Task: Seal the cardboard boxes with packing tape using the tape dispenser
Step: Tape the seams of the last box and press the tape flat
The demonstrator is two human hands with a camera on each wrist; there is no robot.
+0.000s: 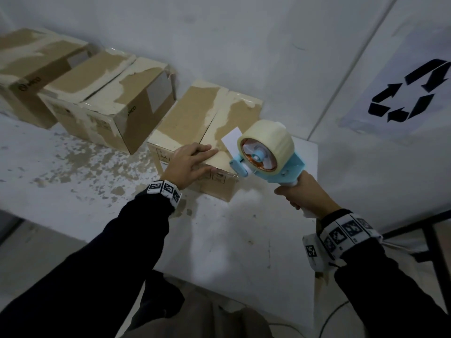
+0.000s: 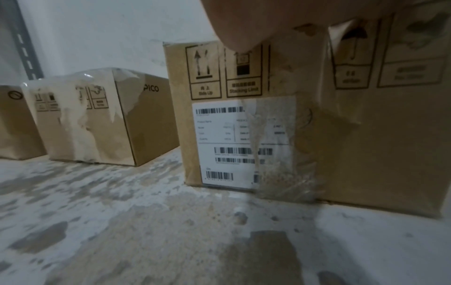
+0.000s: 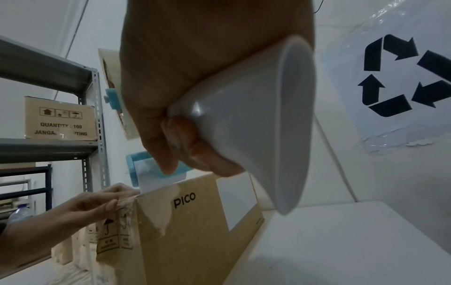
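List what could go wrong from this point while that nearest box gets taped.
1. The left hand lies with straight fingers on the near top edge of the nearest box, close to the tape dispenser; the fingers may catch on the sticky tape.
2. The box top bears old torn tape and peeled patches, so new tape may bond poorly.
3. The right hand has a grip on the handle only; a tilted dispenser could lay the strip off the centre seam.

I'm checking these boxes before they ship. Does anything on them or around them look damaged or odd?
Yes. All three boxes, including the nearest box, have torn, peeled outer paper with pale patches along the top seams. Old crinkled tape covers part of the shipping label. The table has flaking, blotchy paint.
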